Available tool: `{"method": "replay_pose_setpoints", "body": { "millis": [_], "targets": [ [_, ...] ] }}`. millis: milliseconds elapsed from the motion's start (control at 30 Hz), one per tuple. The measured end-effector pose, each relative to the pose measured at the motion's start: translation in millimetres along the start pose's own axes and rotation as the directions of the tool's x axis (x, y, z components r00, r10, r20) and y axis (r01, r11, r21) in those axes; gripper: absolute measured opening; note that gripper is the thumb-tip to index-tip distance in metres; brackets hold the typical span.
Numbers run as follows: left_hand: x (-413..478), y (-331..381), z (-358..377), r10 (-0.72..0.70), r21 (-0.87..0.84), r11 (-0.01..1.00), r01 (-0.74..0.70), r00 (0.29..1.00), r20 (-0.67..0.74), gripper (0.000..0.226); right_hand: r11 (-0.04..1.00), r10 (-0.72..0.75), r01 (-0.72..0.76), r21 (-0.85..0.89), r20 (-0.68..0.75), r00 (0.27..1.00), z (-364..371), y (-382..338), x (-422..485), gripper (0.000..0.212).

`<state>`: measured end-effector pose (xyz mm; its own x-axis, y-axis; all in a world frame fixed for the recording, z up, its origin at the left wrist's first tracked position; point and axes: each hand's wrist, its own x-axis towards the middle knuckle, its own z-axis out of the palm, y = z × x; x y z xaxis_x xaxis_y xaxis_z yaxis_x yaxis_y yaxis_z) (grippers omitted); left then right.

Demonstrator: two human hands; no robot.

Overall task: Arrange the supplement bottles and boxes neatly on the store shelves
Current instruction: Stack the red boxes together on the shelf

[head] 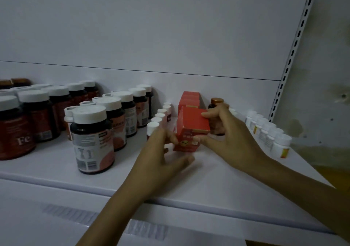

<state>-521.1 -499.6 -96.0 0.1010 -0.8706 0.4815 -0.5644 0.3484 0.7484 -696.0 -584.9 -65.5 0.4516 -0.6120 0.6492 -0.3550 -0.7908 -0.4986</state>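
White shelf (132, 179) with a white back panel (170, 37); slotted upright (295, 43) at the far right, stained wall (325, 75) beyond it. On the left, rows of dark bottles (91, 137) with white caps, running near to far. Right of them a row of small bottles (159, 119), then a row of red boxes (190, 99) reaching the back panel. Just right of those, a brown bottle (216, 101) with a gold cap; further right, a row of white bottles (272, 134). One red box (191, 130) tilted at the near end of its row, clamped from both sides: left hand (162, 160) gripping its left face, right hand (229, 132) pinching top and front. Unclear whether touching the shelf.
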Motion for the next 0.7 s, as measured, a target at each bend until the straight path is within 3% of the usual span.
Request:
{"method": "replay_pose_setpoints", "body": {
  "millis": [67,133,233,533,700],
  "targets": [
    [0,1,-2,-0.076,-0.077,0.994,0.076,0.997,0.003,0.061,0.993,-0.04,0.044,0.11,-0.043,0.998,2,-6,-7,0.046],
    [1,2,-3,-0.103,-0.132,0.985,0.11,0.993,0.06,0.089,0.936,0.024,0.01,0.352,-0.092,0.995,1,-12,-10,0.038],
    [-1,7,-5,-0.097,-0.237,0.962,0.136,0.981,0.167,0.069,0.783,0.163,-0.084,0.616,-0.073,0.984,-6,-16,-11,0.033],
    [-2,6,-6,-0.194,-0.245,0.946,0.214,0.975,0.105,0.063,0.743,0.271,-0.256,0.619,0.071,0.96,-4,-17,-14,0.04],
    [-7,11,-9,-0.11,-0.269,0.953,0.137,0.988,0.113,0.062,0.707,0.269,-0.306,0.637,0.158,0.95,-1,-17,-16,0.058]
  ]
}}
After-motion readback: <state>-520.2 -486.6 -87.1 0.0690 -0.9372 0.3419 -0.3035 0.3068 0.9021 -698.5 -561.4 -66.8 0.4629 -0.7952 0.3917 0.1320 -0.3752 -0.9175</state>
